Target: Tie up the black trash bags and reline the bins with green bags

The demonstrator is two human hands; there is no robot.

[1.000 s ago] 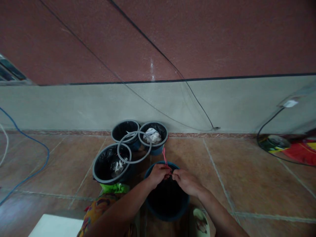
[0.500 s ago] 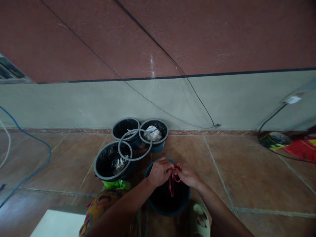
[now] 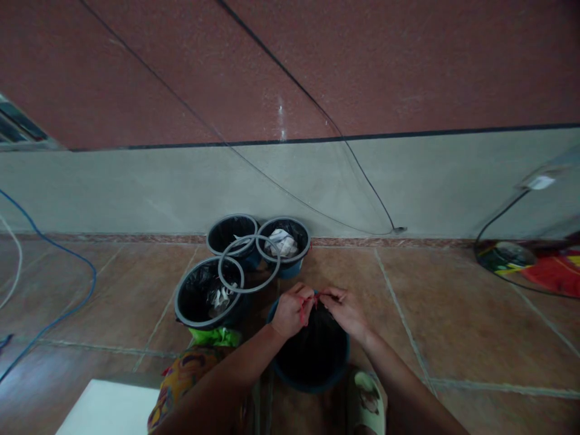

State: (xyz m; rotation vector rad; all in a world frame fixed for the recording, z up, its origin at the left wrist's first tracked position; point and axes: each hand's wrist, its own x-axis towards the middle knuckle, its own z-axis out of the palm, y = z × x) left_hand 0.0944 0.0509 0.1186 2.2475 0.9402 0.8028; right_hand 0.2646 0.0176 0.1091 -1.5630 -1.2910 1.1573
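A dark blue bin (image 3: 312, 385) stands on the floor between my feet, with a black bag (image 3: 312, 347) gathered up inside it. Over its far rim, my left hand (image 3: 293, 311) is closed on a red drawstring (image 3: 302, 309), part of which hangs across the fingers. Close beside it, my right hand (image 3: 343, 311) pinches the same drawstring between thumb and fingers. The string runs short and taut between both hands, above the bag's bunched top. The bin's bottom is hidden by the bag.
Three lined bins (image 3: 185, 320) holding some litter stand ahead to the left, a loose grey ring (image 3: 251, 290) lying across them. Bright green plastic (image 3: 212, 336) sits by the nearest. A blue hose (image 3: 93, 278) lies left; a red bag (image 3: 555, 272) is far right.
The red drawstring's loops, hanging down between my hands before, are now drawn up and pulled sideways. My hands have moved slightly apart, and more of the bag shows.
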